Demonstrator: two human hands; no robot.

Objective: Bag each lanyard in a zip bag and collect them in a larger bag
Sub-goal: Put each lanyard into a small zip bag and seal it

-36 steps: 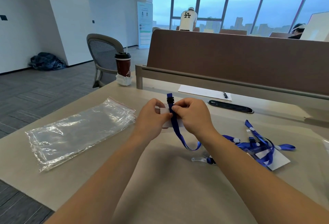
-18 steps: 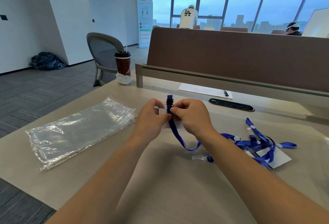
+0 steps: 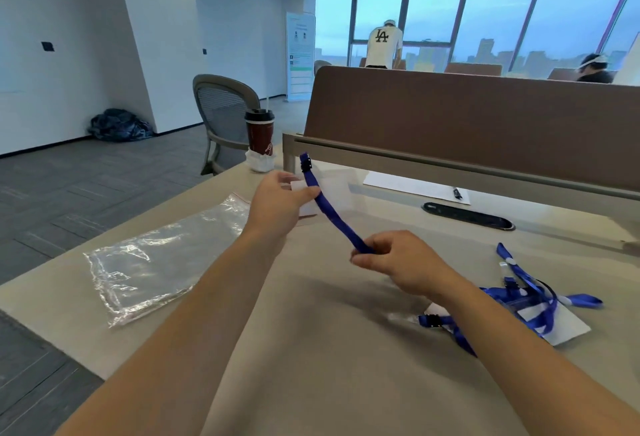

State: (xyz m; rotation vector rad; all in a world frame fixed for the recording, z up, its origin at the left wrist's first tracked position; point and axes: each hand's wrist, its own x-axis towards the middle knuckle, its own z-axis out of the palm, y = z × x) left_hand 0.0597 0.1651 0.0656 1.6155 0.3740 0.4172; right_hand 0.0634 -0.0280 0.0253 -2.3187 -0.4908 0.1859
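Currently: blue woven lanyard strap (image 3: 332, 215), held straight for bagging.
Left hand (image 3: 277, 203) pinches upper end beside small clear zip bag (image 3: 338, 190); right hand (image 3: 401, 262) grips lower end.

A stack of zip bags (image 3: 156, 259) lies near the bench's (image 3: 311, 366) left edge. A cup (image 3: 259, 134) stands at the far left corner, a chair (image 3: 221, 106) behind it. A sheet (image 3: 408, 184) carrying a pen (image 3: 458, 193) lies along the far edge, before the divider (image 3: 467, 116). A heap of lanyards (image 3: 530, 300) lies toward the right edge. Above the middle, one lanyard (image 3: 332, 213) runs from the left hand (image 3: 277, 203) to the right hand (image 3: 398, 262).
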